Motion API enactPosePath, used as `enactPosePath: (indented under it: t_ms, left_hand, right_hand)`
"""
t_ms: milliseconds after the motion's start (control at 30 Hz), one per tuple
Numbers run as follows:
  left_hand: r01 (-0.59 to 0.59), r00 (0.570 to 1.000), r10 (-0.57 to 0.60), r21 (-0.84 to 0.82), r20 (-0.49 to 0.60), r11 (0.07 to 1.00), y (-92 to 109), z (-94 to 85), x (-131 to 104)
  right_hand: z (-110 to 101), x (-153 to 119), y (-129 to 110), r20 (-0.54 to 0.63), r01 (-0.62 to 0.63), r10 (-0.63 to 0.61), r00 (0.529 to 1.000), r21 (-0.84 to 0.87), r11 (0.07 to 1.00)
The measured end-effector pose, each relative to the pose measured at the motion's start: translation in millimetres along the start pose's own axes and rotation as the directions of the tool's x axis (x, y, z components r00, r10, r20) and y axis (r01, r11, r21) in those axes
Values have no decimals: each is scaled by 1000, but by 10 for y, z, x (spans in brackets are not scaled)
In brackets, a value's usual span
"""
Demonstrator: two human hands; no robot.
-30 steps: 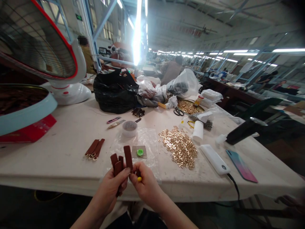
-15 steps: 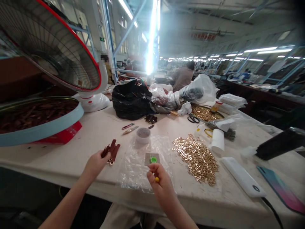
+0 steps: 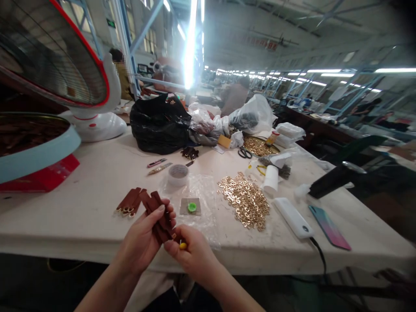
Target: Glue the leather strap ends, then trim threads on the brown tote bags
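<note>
Pale tabletop (image 3: 97, 173) has gold rings (image 3: 245, 201) handy; left hand (image 3: 139, 240) clasps brown straps (image 3: 159, 221) (presumably for steadiness); right hand (image 3: 195, 255) pinches, seemingly, a yellow-tipped tool (image 3: 183, 245).

Flat brown strips (image 3: 163, 222) are held tilted in an overlapping bunch above the near side of the bench (image 3: 97, 221), gold-coloured metal (image 3: 174, 236) showing at one end, and a yellow-ended object (image 3: 183, 246) is gripped just right.

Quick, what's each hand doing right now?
Left hand: closed, holding several brown strips.
Right hand: closed, holding a small yellow-ended item.
</note>
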State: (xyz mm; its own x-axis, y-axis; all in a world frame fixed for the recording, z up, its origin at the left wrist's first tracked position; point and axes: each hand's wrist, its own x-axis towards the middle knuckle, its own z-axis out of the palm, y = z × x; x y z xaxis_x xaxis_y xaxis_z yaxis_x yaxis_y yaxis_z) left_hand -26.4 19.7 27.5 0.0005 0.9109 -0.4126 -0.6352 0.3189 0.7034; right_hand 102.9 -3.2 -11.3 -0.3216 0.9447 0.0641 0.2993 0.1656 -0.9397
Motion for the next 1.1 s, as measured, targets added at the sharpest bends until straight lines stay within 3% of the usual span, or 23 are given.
enactPosePath:
  t_ms: [133, 333, 500, 600, 667, 733, 867, 967, 1100]
  left_hand:
    - [-41, 999, 41, 58, 6, 997, -178, 85, -5]
    - [-122, 992, 106, 378, 63, 918, -302, 35, 31]
    - [26, 998, -51, 500, 38, 865, -433, -14, -4]
    - [81, 995, -100, 515, 10, 853, -444, -77, 11]
    - [58, 998, -61, 487, -12, 871, -414, -123, 46]
    - [69, 997, -49, 474, -54, 878, -388, -151, 87]
    - [87, 993, -38, 472, -112, 877, -437, -125, 115]
    - [43, 994, 11, 474, -111, 879, -509, -120, 130]
    - [86, 990, -27, 433, -140, 897, -512, -258, 211]
  right_hand:
    - [-142, -67, 2, -60, 135, -150, 987, -209, 969]
    - [-262, -117, 77, -110, 207, -265, 958, -374, 904]
    - [-223, -116, 136, -190, 175, -268, 944, -402, 899]
    - [-327, -159, 156, -145, 167, -242, 959, -401, 901]
    - [-495, -173, 197, -132, 100, -172, 976, -429, 898]
    - [-730, -140, 287, -204, -58, -57, 977, -517, 854]
    - [-1221, 116, 602, -357, -366, 129, 925, -747, 556]
    - [-1418, 354, 847, -373, -416, 185, 909, -800, 433]
    - [-1422, 456, 1044, -348, -412, 227, 910, -825, 387]
